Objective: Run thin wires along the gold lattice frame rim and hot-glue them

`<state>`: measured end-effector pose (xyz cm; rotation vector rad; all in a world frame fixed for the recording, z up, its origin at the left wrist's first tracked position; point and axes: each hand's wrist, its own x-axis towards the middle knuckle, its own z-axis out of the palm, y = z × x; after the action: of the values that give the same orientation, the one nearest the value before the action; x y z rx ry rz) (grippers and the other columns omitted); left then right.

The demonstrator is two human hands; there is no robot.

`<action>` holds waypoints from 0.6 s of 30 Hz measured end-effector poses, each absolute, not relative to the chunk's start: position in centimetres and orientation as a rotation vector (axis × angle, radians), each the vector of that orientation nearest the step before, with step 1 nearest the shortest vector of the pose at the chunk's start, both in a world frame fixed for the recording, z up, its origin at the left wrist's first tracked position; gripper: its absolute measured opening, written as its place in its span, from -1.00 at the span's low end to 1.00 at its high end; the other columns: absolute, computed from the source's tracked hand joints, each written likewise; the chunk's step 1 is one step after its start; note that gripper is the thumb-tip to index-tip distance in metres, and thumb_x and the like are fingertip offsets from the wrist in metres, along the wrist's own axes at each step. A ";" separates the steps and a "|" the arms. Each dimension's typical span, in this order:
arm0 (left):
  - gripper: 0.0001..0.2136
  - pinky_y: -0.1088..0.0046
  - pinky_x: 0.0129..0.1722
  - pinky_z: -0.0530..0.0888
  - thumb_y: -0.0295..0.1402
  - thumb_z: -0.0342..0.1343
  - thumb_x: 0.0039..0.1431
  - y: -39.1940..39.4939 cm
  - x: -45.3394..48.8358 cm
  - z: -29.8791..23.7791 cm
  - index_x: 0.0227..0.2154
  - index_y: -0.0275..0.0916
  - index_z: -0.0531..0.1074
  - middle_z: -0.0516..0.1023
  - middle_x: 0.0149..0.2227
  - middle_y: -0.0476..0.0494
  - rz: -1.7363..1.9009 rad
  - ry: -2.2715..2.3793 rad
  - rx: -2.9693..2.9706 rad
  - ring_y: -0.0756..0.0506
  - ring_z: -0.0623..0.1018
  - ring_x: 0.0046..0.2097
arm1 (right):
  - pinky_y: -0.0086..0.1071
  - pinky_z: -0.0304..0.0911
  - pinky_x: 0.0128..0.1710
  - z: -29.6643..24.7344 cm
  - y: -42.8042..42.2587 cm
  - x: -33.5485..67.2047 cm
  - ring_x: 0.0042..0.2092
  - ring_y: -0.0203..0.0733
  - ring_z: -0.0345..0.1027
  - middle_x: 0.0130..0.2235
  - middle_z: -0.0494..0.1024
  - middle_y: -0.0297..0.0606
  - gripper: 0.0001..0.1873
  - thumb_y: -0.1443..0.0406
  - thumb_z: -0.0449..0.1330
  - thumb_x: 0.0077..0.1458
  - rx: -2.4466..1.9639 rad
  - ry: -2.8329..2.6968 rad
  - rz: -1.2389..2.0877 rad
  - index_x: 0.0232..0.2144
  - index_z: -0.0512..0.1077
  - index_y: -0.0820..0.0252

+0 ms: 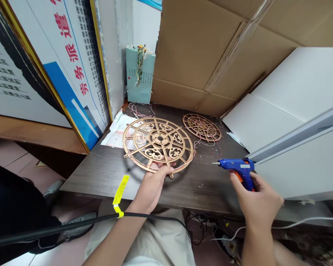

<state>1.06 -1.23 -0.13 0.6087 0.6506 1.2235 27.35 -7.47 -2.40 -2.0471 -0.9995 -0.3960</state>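
My left hand grips the near rim of a large round wooden fretwork disc and holds it tilted a little above the dark wooden table. My right hand is wrapped round the handle of a blue hot glue gun. Its nozzle points left, towards the disc. A smaller round fretwork disc lies flat on the table behind, with thin red wires trailing around it.
Papers lie under the big disc's left side. A pale green gift bag stands at the back against cardboard sheets. White panels line the right side. Framed posters lean on the left. A black cable with a yellow tag crosses my lap.
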 end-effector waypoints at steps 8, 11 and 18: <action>-0.79 0.38 0.20 0.37 -0.44 0.34 -0.09 -1.5 0.9 -0.5 -0.34 -0.18 0.50 0.56 -0.19 -0.02 1.211 0.705 0.662 -0.10 0.49 0.12 | -0.30 0.15 -0.36 -4.4 -6.2 29.9 -0.44 -0.04 0.37 -0.51 0.51 -0.20 -0.35 -0.19 0.34 -0.14 -2.298 -1.032 -0.174 -0.25 0.63 0.25; -0.81 0.35 0.22 0.37 -0.42 0.33 -0.08 -1.5 0.9 -0.4 -0.35 -0.18 0.50 0.55 -0.22 -0.03 1.188 0.703 0.673 -0.11 0.47 0.13 | -0.31 0.16 -0.36 -4.5 -6.1 29.3 -0.46 -0.10 0.36 -0.53 0.48 -0.24 -0.37 -0.17 0.34 -0.14 -2.224 -1.040 -0.177 -0.26 0.63 0.26; -0.79 0.32 0.25 0.36 -0.39 0.31 -0.05 -1.5 1.1 -0.3 -0.29 -0.16 0.51 0.56 -0.18 -0.04 1.187 0.698 0.722 -0.12 0.47 0.14 | -0.49 0.14 -0.45 -2.5 -8.1 24.4 -0.54 -0.41 0.15 -0.57 0.28 -0.45 -0.57 0.05 0.39 -0.09 -1.819 -1.141 -0.580 -0.27 0.55 0.26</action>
<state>1.11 -1.55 -0.26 0.7215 0.6983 1.1874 24.44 -8.05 -2.53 -1.8192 -1.1406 -0.5798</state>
